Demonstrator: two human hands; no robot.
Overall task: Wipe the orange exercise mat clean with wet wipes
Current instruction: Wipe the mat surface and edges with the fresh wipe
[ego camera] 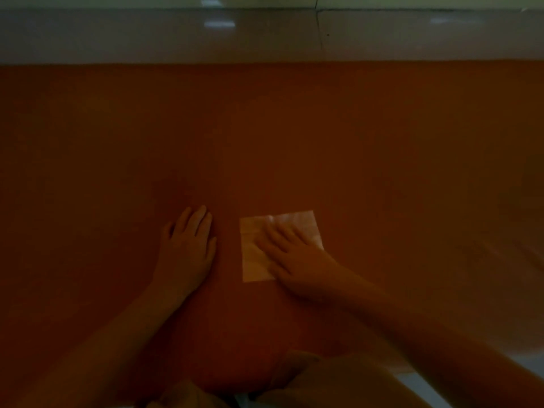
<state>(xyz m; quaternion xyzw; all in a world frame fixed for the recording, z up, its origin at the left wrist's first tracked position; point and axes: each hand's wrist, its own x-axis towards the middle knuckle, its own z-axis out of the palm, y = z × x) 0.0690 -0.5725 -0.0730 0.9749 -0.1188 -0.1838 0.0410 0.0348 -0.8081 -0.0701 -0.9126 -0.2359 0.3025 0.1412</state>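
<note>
The orange exercise mat (265, 128) fills most of the dim head view. A pale, squarish wet wipe (253, 260) lies flat on it, a little right of centre. My right hand (294, 251) presses on the wipe with straight, spread fingers and covers its right half. My left hand (188, 245) rests flat on the bare mat just left of the wipe, fingers straight and apart from it.
Beyond the mat's far edge runs glossy grey tiled floor (176, 36) with light reflections. A strip of pale floor (426, 390) shows at the bottom right. My knees (309, 378) are at the bottom centre on the mat.
</note>
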